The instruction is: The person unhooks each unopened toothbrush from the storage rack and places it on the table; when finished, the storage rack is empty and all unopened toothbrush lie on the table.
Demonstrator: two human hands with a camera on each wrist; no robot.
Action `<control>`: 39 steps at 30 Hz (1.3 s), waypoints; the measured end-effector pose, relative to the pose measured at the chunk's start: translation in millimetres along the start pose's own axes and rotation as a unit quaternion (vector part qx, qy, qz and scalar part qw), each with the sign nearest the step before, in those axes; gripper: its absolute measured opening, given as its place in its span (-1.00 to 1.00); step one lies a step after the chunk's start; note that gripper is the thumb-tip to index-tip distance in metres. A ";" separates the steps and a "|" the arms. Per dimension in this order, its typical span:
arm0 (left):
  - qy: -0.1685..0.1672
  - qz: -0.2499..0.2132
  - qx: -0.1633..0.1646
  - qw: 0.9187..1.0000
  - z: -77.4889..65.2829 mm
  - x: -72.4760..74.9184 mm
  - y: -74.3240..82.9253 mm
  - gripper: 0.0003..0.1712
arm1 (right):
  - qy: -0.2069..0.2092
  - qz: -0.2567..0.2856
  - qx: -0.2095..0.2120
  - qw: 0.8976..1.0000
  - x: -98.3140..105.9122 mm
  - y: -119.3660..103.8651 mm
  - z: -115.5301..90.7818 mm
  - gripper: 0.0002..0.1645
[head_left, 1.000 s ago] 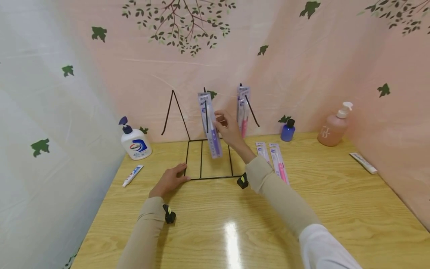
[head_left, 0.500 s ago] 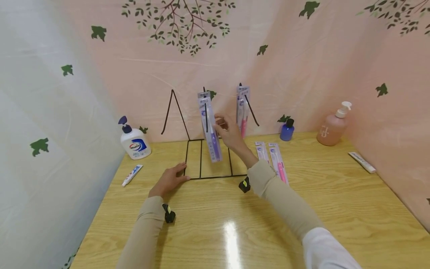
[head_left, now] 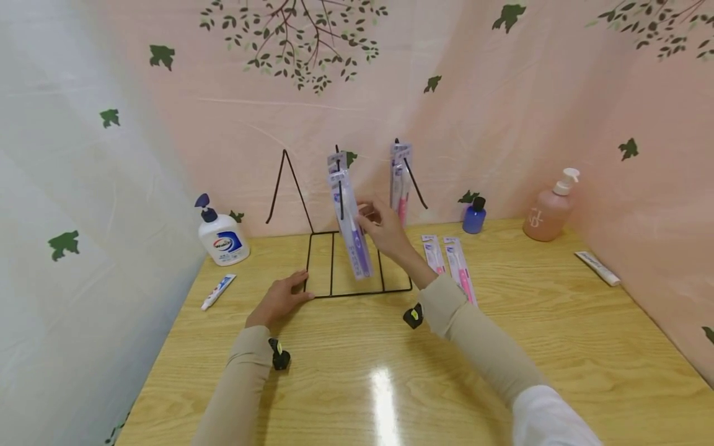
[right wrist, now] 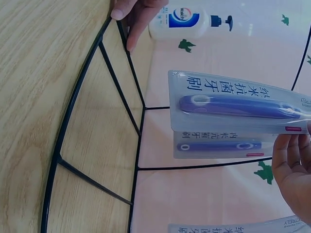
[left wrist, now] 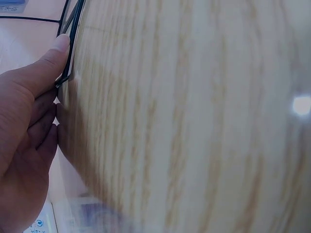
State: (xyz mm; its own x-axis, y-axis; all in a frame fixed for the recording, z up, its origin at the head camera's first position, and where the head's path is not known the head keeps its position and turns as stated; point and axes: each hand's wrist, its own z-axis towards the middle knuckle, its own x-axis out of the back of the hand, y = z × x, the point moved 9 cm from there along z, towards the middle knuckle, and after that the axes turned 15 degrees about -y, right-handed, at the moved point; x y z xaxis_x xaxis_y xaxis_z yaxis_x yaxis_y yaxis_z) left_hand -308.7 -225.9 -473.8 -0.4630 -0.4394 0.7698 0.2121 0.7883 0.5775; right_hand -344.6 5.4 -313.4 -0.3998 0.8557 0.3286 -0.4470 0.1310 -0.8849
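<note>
My right hand (head_left: 385,229) pinches the edge of a packaged purple toothbrush (head_left: 354,241), which overlaps the middle hook of a black wire display rack (head_left: 357,294). In the right wrist view the fingers (right wrist: 294,162) are at the edge of this pack, with a second purple toothbrush pack (right wrist: 218,146) hanging behind it. My left hand (head_left: 279,300) rests at the rack's front left corner, its thumb (left wrist: 53,58) on the wire and the other fingers lying beside it. Packaged pink toothbrushes (head_left: 401,186) hang on the right hook; the left hook (head_left: 277,186) holds nothing.
Two toothbrush packs (head_left: 460,269) lie on the wooden table (head_left: 334,371) right of the rack. A white pump bottle (head_left: 224,240) and a toothpaste tube (head_left: 218,292) are at left. A blue bottle (head_left: 474,217), pink pump bottle (head_left: 546,214) and another tube (head_left: 598,268) are at right.
The front purple toothbrush pack has come forward and lower along the middle hook with my right hand, opening a gap to the pack behind. My left hand has stayed at the rack corner.
</note>
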 end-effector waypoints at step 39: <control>-0.002 -0.006 0.001 1.000 2.2 -2.6 -5.6 -0.22 | -0.046 -0.008 0.022 0.999 -11.1 -38.2 -45.2 -0.62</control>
State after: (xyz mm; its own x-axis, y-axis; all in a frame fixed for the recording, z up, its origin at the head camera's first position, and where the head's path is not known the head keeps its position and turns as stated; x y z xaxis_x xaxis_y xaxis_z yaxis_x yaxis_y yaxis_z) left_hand -310.6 -228.2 -479.6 -0.4694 -0.4475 0.7612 0.2051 0.7832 0.5870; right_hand -287.0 13.5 -298.1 -0.4627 0.8042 0.3729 -0.4872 0.1207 -0.8649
